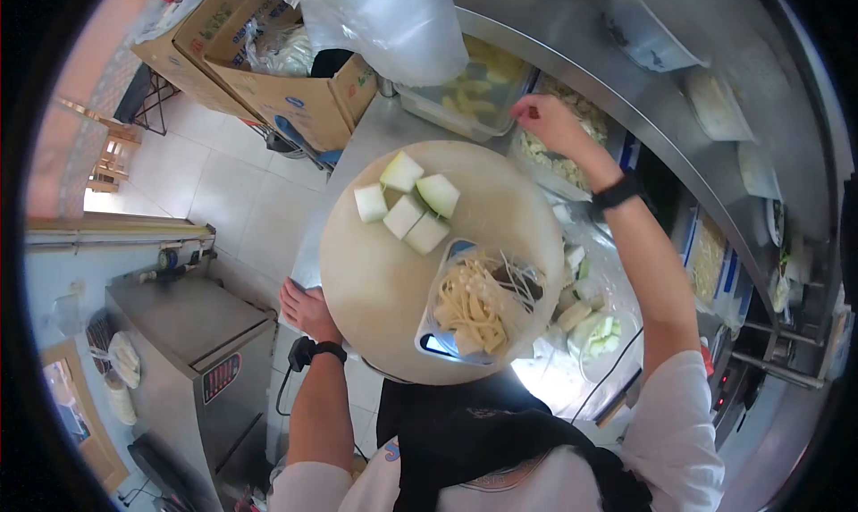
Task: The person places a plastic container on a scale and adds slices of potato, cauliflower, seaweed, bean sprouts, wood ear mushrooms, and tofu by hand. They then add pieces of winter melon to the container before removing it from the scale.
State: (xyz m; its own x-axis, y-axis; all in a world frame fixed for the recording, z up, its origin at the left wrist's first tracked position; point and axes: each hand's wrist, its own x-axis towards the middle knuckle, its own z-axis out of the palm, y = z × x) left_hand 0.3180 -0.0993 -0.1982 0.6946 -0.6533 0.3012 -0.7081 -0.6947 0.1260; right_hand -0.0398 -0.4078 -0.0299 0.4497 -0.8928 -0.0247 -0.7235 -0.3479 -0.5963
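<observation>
My right hand (552, 126) is raised over a clear tub of pale, chopped food (552, 165), its fingers bent together. Whether anything is pinched in them I cannot make out. At the counter's left edge rests my left hand (307, 310), fingers apart, beside the round cutting board (357, 271). Several pale chunks with thin green rind (404, 215) lie on the far left of the board. Toward its near right stands a small scale with a lit display (436, 344). On the scale, a clear container holds enoki-like strands (474, 302) and some darker pieces.
A lidded tub with yellow pieces (469, 92) sits behind the board, beside hanging plastic bags (384, 29). Bagged cut vegetables (590, 324) lie to the right. A steel shelf (572, 61) with bowls curves overhead. Cardboard boxes (295, 101) and a steel cabinet (192, 324) stand left.
</observation>
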